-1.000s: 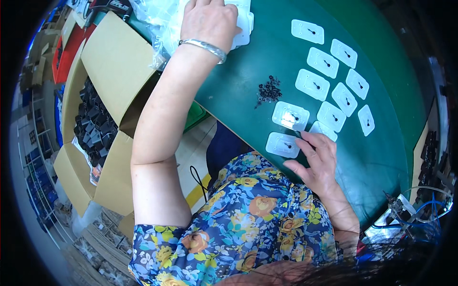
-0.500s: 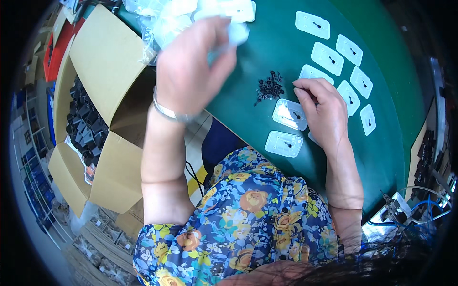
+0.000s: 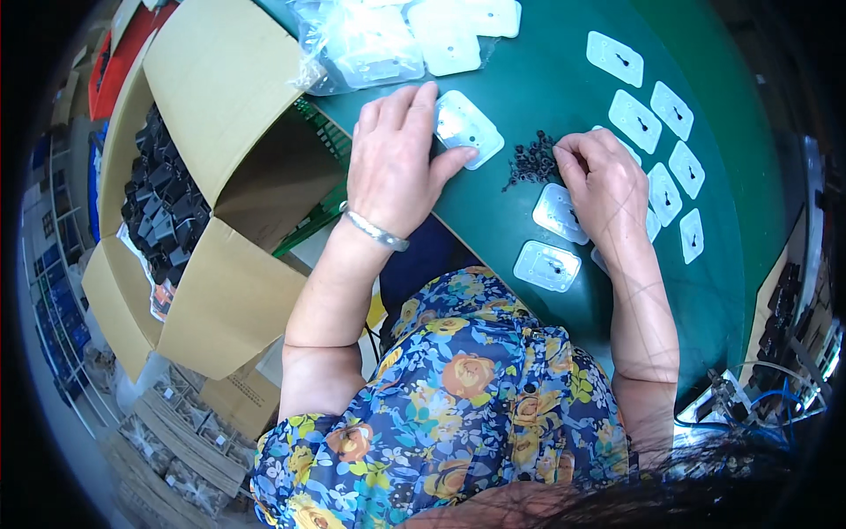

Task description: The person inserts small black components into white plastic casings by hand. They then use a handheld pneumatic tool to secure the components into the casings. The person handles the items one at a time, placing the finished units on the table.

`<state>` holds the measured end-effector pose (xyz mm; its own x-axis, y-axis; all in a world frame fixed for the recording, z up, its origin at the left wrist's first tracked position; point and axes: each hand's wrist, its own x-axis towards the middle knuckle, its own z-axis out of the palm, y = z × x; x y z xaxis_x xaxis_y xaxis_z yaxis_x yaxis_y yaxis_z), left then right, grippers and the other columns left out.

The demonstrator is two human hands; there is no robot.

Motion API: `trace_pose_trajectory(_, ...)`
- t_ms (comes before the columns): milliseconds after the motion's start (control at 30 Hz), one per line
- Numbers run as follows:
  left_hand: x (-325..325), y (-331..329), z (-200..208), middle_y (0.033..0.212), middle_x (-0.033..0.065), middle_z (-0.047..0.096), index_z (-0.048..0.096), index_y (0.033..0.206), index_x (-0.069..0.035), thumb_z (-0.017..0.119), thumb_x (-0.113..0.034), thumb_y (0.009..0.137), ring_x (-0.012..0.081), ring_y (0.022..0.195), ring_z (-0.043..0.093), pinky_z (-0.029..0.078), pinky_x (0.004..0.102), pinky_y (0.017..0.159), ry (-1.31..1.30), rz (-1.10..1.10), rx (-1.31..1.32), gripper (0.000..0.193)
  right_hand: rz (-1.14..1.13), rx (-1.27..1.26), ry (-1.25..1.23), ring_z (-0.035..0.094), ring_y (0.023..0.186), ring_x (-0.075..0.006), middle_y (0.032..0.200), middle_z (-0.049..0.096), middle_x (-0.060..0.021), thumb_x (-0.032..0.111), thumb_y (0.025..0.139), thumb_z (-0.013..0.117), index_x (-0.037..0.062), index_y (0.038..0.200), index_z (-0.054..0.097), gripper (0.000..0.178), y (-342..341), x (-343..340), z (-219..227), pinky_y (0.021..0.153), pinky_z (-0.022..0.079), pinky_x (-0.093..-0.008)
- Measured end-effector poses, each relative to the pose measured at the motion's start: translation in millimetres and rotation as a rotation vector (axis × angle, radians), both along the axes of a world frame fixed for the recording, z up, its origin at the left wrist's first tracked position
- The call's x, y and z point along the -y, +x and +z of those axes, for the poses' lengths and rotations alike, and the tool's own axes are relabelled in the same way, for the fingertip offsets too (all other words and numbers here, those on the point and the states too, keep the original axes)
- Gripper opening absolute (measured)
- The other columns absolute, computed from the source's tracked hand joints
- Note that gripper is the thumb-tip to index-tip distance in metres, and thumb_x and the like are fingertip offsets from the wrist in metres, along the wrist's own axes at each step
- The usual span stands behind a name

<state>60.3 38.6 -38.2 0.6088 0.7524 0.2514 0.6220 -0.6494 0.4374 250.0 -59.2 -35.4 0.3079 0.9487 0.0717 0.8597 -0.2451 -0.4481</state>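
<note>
A translucent white plastic plate [image 3: 469,126] with rounded corners and small holes is gripped at its left edge by my left hand [image 3: 392,167], thumb below and fingers above. To its right is a small pile of black parts [image 3: 529,162], too small to name exactly. My right hand [image 3: 610,187] has thumb and forefinger pinched together at the pile's right edge; what lies between them is hidden. Nearest that hand are a plate [image 3: 558,212] and a lower plate [image 3: 546,266], each bearing a black piece. Another plate is partly covered by the right hand.
Several similar plates, each with a black piece, lie spread over the green table [image 3: 493,234] at the right, such as this plate [image 3: 615,58]. A clear bag [image 3: 361,48] with more plates is at the far left. An open cardboard box [image 3: 233,273] holds dark plastic parts [image 3: 163,207].
My left hand has come from the bag area down and right, bringing a plate beside the black pile. My right hand has shifted slightly, its fingertips now at the pile.
</note>
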Motion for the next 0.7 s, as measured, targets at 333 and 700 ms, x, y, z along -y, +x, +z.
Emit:
trace_pose_trajectory(333,-13.1,-1.2,-1.6,0.097,0.0122,0.054,0.056,0.111,-0.004,0.078,-0.012,0.062,0.0264,0.088,0.054,0.046,0.0345,0.078,-0.248,0.011,-0.006,0.054,-0.058,-0.101,0.213,0.059,0.071,-0.0234,0.083,0.061,-0.0074,0.009,0.078,0.065,0.0066,0.082,0.064,0.005,-0.6,15.1,7.2,0.061,0.048,-0.0322)
trace_pose_trajectory(700,11.1,-0.8,6.7,0.096,0.0079,0.062,0.047,0.12,0.0,0.072,0.0,0.073,0.0125,0.077,0.062,0.053,0.0226,0.065,-1.059,0.094,0.783,0.053,0.026,-0.392,0.401,0.058,0.068,-0.0226,0.08,0.059,-0.0082,0.004,0.073,0.07,0.0041,0.081,0.064,0.01,-27.4,31.4,19.1,0.056,0.047,-0.0304)
